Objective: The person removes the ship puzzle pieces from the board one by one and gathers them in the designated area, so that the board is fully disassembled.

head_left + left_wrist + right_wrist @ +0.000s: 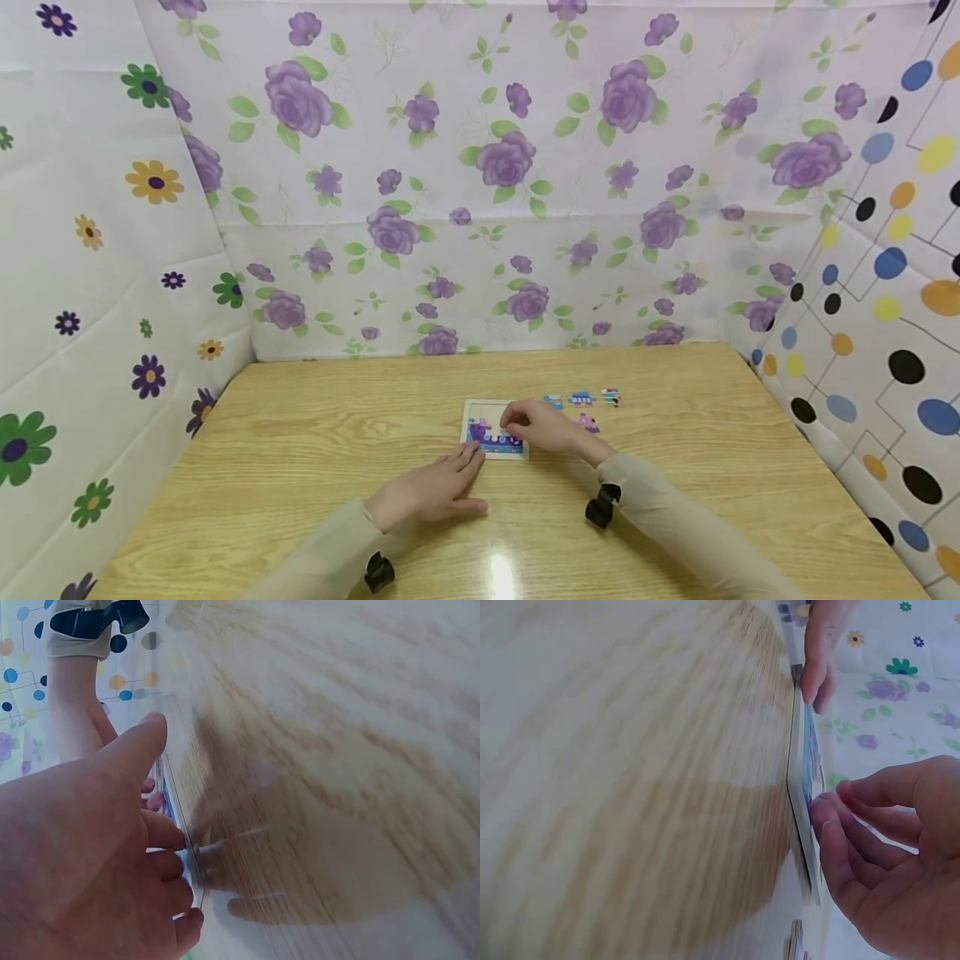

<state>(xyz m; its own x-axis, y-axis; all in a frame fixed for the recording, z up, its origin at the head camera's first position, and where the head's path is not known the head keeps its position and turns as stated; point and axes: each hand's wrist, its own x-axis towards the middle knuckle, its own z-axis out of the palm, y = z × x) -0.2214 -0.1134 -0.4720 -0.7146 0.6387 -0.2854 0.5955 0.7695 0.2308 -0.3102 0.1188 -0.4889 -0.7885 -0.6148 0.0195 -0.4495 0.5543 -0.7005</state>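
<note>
A small jigsaw puzzle in a white-framed tray (467,414) lies on the table, with purple and blue pieces (501,442) fitted along its bottom and left side. Flat and with straight fingers, my left hand (435,487) rests at the tray's lower left corner; the left wrist view shows its fingertips (178,896) right at the frame's edge. Over the tray's right half, my right hand (542,423) has its thumb and fingers bent together, pinching a puzzle piece mostly hidden by the fingertips. In the right wrist view those fingertips (826,814) are close over the puzzle's surface.
Right of the tray lie several loose pieces: a light blue one (553,401), a blue one (581,398), a multicoloured one (612,397) and a pink-purple one (588,422). Patterned cloth walls (495,167) enclose the wooden table (337,417) at the back and sides.
</note>
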